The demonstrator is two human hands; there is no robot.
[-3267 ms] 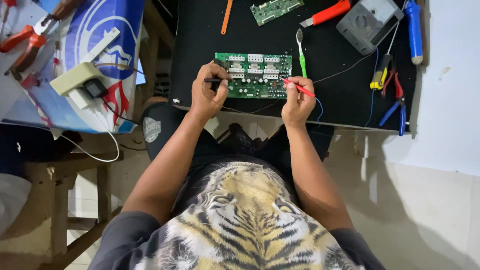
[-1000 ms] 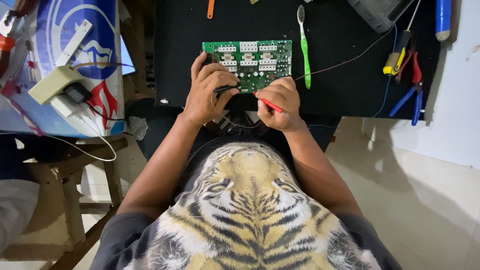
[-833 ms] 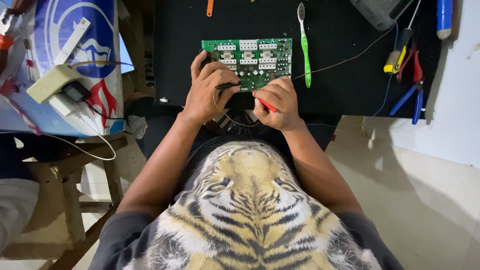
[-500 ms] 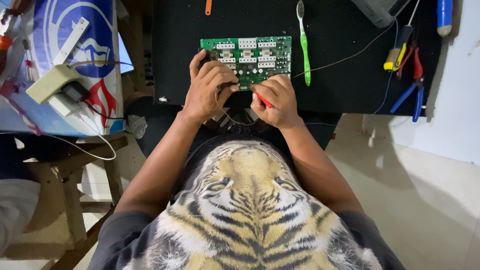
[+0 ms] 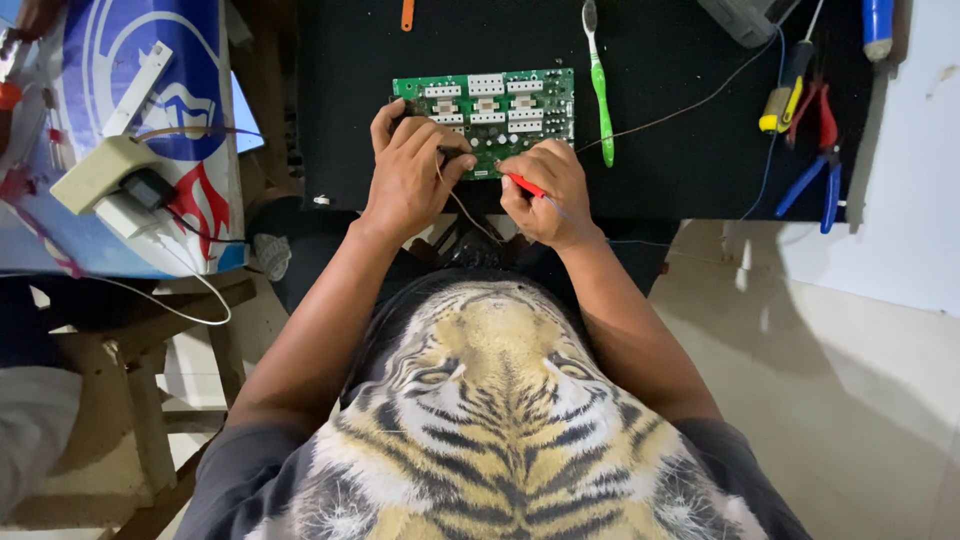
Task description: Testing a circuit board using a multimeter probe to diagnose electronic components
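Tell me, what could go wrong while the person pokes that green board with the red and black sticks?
The two probes sit close together on the green circuit board; if the red probe in the right hand slips, it might touch the wrong spot. The thin wire hanging under the left hand could snag and tug the black probe. The board lies near the table's edge and might get pushed off.

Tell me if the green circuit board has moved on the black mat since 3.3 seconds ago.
Cannot tell. The green circuit board keeps its spot beside the green toothbrush; the camera shifted.
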